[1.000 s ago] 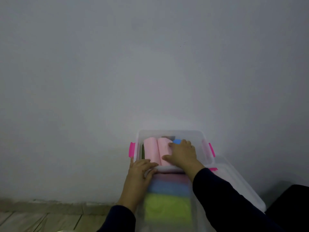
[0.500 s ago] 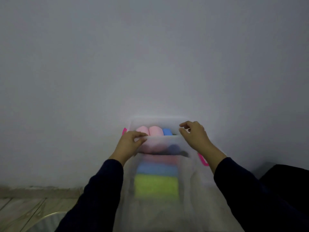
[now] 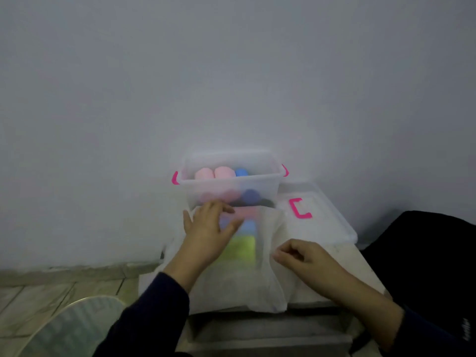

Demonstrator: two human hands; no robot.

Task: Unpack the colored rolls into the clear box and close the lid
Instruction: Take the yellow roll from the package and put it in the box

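Note:
The clear box (image 3: 270,188) with pink clips stands against the wall and holds two pink rolls (image 3: 213,173) and blue rolls (image 3: 241,172). In front of it lies a white translucent bag (image 3: 268,279). Pink, blue and green rolls (image 3: 243,249) show through it. My left hand (image 3: 208,228) reaches into the bag's mouth, fingers spread over the rolls, thumb beside a bluish roll (image 3: 224,222). My right hand (image 3: 304,256) pinches the bag's right edge. The clear lid (image 3: 327,222) with a pink clip (image 3: 300,208) lies to the right of the box.
A grey wall rises directly behind the box. The bag and box sit on a low pale platform (image 3: 270,333). Wooden floor (image 3: 38,300) and a round pale object (image 3: 64,328) are at the lower left. A dark clothed leg (image 3: 425,253) is at the right.
Both hands have left the box rim and come back to the bag. The box now stands farther away by the wall. My left hand has gone to the bag's mouth, my right to its edge.

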